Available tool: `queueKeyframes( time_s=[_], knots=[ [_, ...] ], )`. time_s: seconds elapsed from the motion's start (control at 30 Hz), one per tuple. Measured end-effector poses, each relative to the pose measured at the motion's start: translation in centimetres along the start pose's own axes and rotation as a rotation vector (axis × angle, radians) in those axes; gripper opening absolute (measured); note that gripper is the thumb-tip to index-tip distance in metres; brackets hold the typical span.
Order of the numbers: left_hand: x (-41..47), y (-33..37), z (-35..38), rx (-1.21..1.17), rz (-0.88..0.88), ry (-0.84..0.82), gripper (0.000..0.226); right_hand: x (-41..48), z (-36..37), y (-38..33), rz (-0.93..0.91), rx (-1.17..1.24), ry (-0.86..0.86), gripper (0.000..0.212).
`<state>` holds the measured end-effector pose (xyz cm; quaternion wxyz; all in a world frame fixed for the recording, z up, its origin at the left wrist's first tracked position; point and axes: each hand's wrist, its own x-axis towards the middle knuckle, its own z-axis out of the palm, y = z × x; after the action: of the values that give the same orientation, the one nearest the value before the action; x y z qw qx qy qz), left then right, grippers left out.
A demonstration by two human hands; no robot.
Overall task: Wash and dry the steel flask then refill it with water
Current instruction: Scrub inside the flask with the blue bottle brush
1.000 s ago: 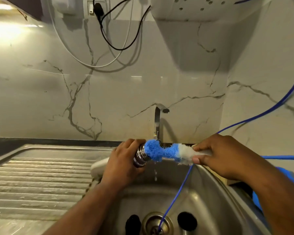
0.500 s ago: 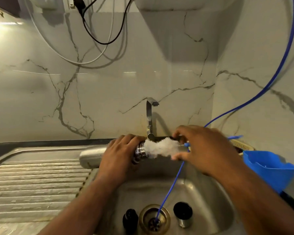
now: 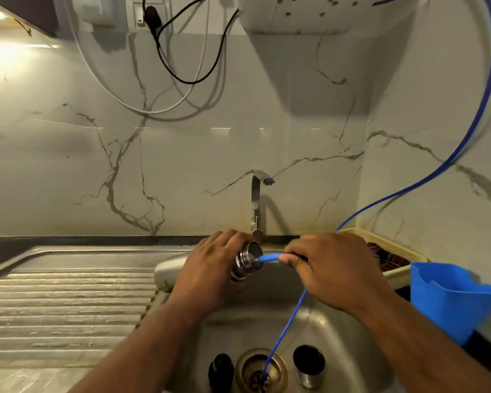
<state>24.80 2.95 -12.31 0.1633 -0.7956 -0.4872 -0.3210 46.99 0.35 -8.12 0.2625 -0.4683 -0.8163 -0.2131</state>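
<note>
A: Entry one, left hand [image 3: 213, 269]?
B: Back shown to the camera; fingers are curled over the steel flask [image 3: 245, 262] near its neck. Left forearm [image 3: 142, 344] is extended from lower left.
A: Entry two, right hand [image 3: 332, 268]?
B: Knuckles up; the blue brush handle [image 3: 268, 258] is pinched at the fingertips. Right forearm [image 3: 423, 341] is extended from lower right. Hands are held close, apart.

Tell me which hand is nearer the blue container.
Right. The right hand, holding the brush handle, sits left of the blue container; the left hand, gripping the flask, lies farther left.
</note>
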Motion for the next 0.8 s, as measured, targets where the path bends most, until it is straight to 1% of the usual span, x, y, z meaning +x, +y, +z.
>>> queueKeyframes(
  time_s=[0.07,0.1,0.13,0.17,0.2,0.23,0.27,0.3,0.37,0.47,0.57,0.63,0.67,0.73,0.77,0.8],
  knots=[
    [0.0,-0.3,-0.2,0.012,-0.029,-0.013,0.073,0.0,0.5,-0.4,0.038,-0.069,0.060,0.025],
    [0.0,-0.3,-0.3,0.004,-0.056,-0.016,0.081,0.0,0.5,-1.0,0.056,-0.142,0.117,0.024],
    [0.1,-0.1,-0.3,-0.036,-0.083,-0.011,0.093,-0.1,0.3,-1.9,0.075,-0.197,0.149,0.031],
    [0.2,0.2,-0.2,-0.093,-0.102,-0.004,0.110,-0.1,0.2,-3.0,0.069,-0.224,0.165,0.045],
    [0.2,0.6,-0.1,-0.149,-0.112,-0.005,0.127,-0.2,0.5,-4.0,0.037,-0.219,0.169,0.059],
    [0.2,1.2,-0.1,-0.192,-0.121,-0.024,0.139,-0.2,0.7,-4.9,0.001,-0.213,0.169,0.068],
    [0.1,1.6,-0.1,-0.218,-0.119,-0.043,0.144,-0.2,0.9,-5.5,-0.021,-0.207,0.158,0.072],
    [0.0,2.0,0.0,-0.237,-0.106,-0.048,0.146,0.0,1.2,-5.8,-0.037,-0.205,0.154,0.070],
    [-0.1,2.3,0.1,-0.271,-0.083,-0.017,0.148,0.1,1.6,-5.4,-0.039,-0.197,0.145,0.066],
    [-0.1,2.3,-0.2,-0.340,-0.103,0.014,0.149,-0.1,1.6,-4.1,-0.074,-0.166,0.140,0.073],
    [-0.2,2.4,-0.8,-0.354,-0.087,0.021,0.149,-0.3,1.6,-2.3,-0.220,-0.172,0.224,0.070],
    [-0.3,2.3,-1.6,-0.260,-0.065,0.023,0.145,-0.5,1.4,-0.9,-0.326,-0.158,0.267,0.060],
    [-0.3,1.9,-2.1,-0.217,-0.055,0.006,0.143,-0.6,1.3,-0.1,-0.353,-0.149,0.286,0.056],
    [-0.2,1.1,-3.0,-0.222,-0.087,-0.111,0.135,-0.8,1.4,1.0,-0.365,-0.118,0.305,0.056],
    [-0.2,0.6,-3.2,-0.231,-0.111,-0.180,0.125,-0.8,1.5,1.1,-0.365,-0.101,0.291,0.057],
    [-0.3,0.1,-3.1,-0.229,-0.126,-0.233,0.109,-0.7,1.8,1.0,-0.373,-0.091,0.271,0.058]
  ],
)
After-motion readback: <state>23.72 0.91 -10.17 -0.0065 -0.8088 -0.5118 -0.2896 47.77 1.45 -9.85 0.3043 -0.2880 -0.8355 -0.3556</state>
